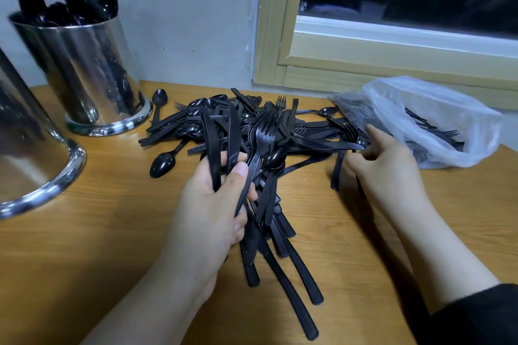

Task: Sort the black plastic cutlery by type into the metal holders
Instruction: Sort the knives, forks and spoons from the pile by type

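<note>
A heap of black plastic cutlery [302,126], forks, knives and spoons mixed, lies on the wooden table [112,246] below the window. My left hand [213,204] grips a bundle of knives and a fork [263,131], their handles fanning down toward me. My right hand [384,165] reaches into the heap's right side and pinches a knife [336,145] there. A metal holder [92,73] at the back left is full of spoons. A second metal holder [30,154] stands at the left edge, its contents out of view.
A clear plastic bag [437,120] with more cutlery inside lies at the right, under the window frame [364,64]. Two loose spoons [164,161] lie between the heap and the holders. A dark sleeve covers my right forearm at the lower right.
</note>
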Motion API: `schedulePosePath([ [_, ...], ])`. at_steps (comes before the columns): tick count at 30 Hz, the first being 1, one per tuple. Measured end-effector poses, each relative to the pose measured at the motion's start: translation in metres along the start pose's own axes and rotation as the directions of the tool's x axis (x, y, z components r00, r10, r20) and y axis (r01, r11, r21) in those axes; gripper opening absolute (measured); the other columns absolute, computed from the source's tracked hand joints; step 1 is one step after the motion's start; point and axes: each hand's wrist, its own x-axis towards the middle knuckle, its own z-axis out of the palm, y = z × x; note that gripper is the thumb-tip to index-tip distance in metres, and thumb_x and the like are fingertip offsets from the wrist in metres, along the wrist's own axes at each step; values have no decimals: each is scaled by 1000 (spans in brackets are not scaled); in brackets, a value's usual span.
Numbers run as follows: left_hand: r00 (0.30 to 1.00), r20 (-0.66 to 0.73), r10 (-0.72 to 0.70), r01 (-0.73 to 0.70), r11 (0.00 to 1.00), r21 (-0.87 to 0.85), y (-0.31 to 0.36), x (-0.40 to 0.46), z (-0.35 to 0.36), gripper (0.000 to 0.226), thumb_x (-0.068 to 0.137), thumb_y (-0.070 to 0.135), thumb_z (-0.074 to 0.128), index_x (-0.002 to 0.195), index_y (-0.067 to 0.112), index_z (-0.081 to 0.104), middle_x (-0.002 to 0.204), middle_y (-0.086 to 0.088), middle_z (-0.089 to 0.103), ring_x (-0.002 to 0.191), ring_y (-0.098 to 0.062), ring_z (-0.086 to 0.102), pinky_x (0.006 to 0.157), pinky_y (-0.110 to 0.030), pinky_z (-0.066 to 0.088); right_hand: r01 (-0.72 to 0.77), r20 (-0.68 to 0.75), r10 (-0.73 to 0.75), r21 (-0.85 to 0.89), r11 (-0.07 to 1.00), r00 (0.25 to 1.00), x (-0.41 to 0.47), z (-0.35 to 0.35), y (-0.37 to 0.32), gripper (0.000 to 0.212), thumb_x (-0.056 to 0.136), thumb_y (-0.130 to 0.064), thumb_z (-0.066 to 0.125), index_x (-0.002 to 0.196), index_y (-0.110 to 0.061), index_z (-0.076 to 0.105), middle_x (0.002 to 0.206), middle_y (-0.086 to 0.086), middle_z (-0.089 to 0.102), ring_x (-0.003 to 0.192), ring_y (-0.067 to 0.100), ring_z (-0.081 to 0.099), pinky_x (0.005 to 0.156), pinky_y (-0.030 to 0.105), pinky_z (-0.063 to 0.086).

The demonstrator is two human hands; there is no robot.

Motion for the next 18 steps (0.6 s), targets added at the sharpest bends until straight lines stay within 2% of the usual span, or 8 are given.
schedulePosePath([
  [3, 1000, -3, 6, -6, 1000, -3, 0, 0, -1, 15, 107, 23, 49, 109, 24, 64, 73, 0, 64, 42, -12, 35, 38, -24, 27, 15, -12, -15, 3, 1000, 1000, 3, 4, 6, 71, 90, -13, 63, 155, -22, 35, 82, -7, 62, 83, 14, 57, 79, 25, 36],
  [7, 1000, 3, 27, -27, 999, 25, -2, 5, -2, 15, 107, 21, 49, 105, 21, 64, 74, -1, 64, 41, -14, 36, 36, -25, 28, 3, -152, 4, 45, 999, 988, 8, 2, 12, 70, 94, -15, 59, 158, -20, 30, 84, -12, 60, 93, 17, 56, 84, 25, 35],
  [10, 1000, -2, 20, -20, 1000, 14, -1, 3, -2, 16, 107, 21, 49, 106, 24, 65, 74, -1, 64, 42, -14, 36, 37, -24, 28, 16, -287, 27, 145, 989, 958, 7, -1, 11, 59, 95, -14, 55, 152, -17, 42, 80, -13, 58, 86, 11, 54, 79, 17, 33],
  [12, 1000, -9, 11, -11, 1000, 8, 1, 0, -1, 15, 107, 23, 50, 106, 25, 65, 74, -1, 64, 42, -13, 36, 38, -24, 28, 59, -325, 25, 246, 967, 945, 5, -3, 6, 46, 94, -14, 56, 140, -17, 56, 83, -9, 63, 82, 10, 55, 77, 19, 38],
  [14, 1000, -16, 4, -4, 1000, 12, 2, 0, -1, 15, 107, 24, 50, 106, 28, 65, 74, -1, 64, 42, -13, 35, 38, -26, 28, 103, -276, 10, 393, 914, 961, -1, 1, -4, 28, 94, -17, 60, 120, -21, 70, 81, -9, 67, 75, 8, 58, 76, 26, 45],
  [15, 1000, -18, -1, 1, 1000, 14, 2, 0, -1, 15, 107, 25, 50, 106, 29, 65, 74, -1, 64, 42, -13, 35, 38, -26, 28, 93, -207, 9, 480, 872, 978, -8, 4, -11, 17, 95, -17, 63, 107, -22, 73, 76, -10, 66, 69, 9, 56, 72, 29, 45],
  [16, 1000, -21, -8, 8, 1000, 13, 2, 1, -1, 15, 107, 25, 51, 106, 30, 65, 74, -1, 65, 42, -13, 35, 38, -26, 28, 56, -102, 3, 573, 818, 995, -17, 8, -20, 11, 95, -17, 64, 96, -22, 74, 71, -9, 63, 64, 9, 53, 66, 30, 43],
  [18, 999, -27, -18, 19, 1000, 13, 3, 0, 0, 17, 107, 26, 51, 103, 34, 65, 74, -1, 65, 44, -14, 36, 38, -25, 30, -77, 137, -41, 748, 659, 990, -37, 19, -37, 13, 95, -10, 64, 86, -17, 71, 65, -3, 57, 59, 10, 49, 59, 25, 42],
])
